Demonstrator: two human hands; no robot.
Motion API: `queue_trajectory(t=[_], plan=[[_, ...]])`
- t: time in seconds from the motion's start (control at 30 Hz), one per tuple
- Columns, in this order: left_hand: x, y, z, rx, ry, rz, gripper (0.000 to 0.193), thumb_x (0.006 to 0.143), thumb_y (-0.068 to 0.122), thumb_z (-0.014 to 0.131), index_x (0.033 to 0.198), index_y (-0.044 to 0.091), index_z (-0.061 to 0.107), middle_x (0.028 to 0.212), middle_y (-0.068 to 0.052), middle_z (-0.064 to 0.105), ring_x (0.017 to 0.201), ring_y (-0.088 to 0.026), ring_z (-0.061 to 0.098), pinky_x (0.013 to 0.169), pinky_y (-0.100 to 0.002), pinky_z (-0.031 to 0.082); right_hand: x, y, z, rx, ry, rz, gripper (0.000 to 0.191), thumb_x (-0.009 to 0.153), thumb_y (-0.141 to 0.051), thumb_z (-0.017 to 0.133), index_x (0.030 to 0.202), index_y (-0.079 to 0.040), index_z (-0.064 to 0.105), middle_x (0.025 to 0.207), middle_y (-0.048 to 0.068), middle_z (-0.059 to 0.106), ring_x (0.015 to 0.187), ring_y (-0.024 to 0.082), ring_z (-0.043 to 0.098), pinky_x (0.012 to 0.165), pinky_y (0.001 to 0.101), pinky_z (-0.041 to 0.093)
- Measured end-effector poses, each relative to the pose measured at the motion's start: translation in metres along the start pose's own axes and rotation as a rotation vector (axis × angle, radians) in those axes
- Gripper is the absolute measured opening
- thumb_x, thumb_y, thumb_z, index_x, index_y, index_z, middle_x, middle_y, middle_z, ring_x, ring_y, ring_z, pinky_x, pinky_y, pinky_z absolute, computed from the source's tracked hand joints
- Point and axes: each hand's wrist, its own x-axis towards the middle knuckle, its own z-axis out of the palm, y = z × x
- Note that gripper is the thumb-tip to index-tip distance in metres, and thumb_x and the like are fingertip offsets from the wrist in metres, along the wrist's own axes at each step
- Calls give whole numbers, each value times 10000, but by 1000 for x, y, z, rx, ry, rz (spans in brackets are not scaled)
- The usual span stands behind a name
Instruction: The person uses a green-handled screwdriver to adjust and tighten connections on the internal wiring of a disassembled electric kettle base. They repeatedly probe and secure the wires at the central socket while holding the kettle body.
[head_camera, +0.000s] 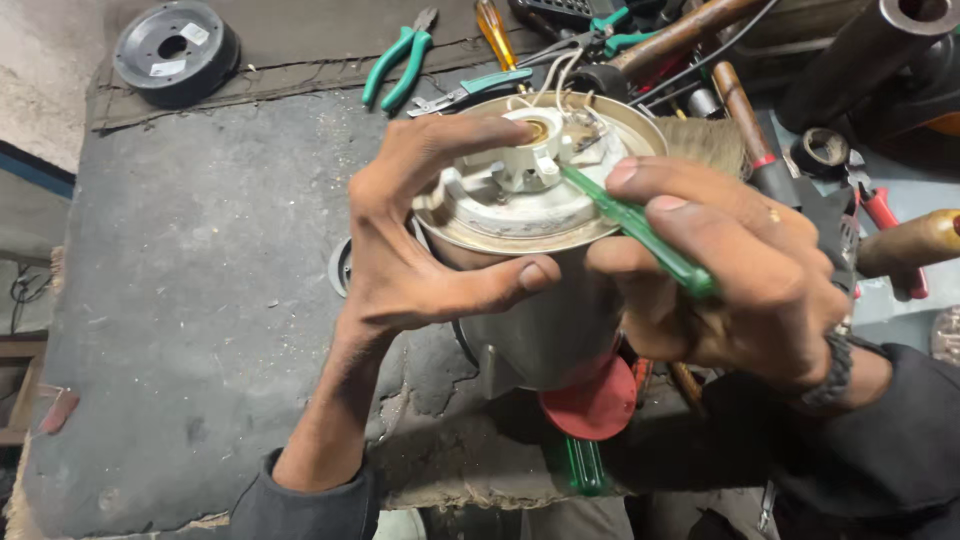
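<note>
1. Left hand (410, 250) is wrapped around the metal appliance body (545, 320), thumb pressed to its side wall, fingers curled over the rim and closed on it.
2. Right hand (720, 270) pinches a green-handled screwdriver (640, 232), fingers closed tight on the handle, tip angled down into the white plastic base plate (520, 190) on the upturned end of the body.
3. The body is held up off the workbench (200, 300), above its near edge, tilted a little toward the camera.
4. White wires (555, 80) rise from the plate's centre toward the far side.
5. Under the body, at the near edge, a red round cap (595, 405) and a second green screwdriver handle (585, 465).
6. Along the far edge: green-handled pliers (400, 65), an orange-handled screwdriver (495, 32), wooden handles (690, 30).
7. Far left corner: a black round disc (175, 50).
8. Right edge: red-handled pliers (885, 215) and a roll of black tape (825, 150).
</note>
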Motion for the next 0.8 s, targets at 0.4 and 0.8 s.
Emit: queue_trajectory(t=[0.4,0.8], plan=[[3,0,-2,-4,-4,1,699,775,400,959,1313,52,679,1291,-67,719,1265,-169,633,1090,-302,501,-24,12,1,62,-14,-8,418,979,-11,693,1213,25,349,1086,280,659,1013,365,753,860,460,679],[5,-12,2,26,-29,62,684,774,381,941,1299,45,660,1277,-72,706,1209,-165,619,1097,-306,501,32,-4,-29,236,-178,153,355,931,24,699,1168,72,440,1063,276,682,997,338,747,813,389,647]])
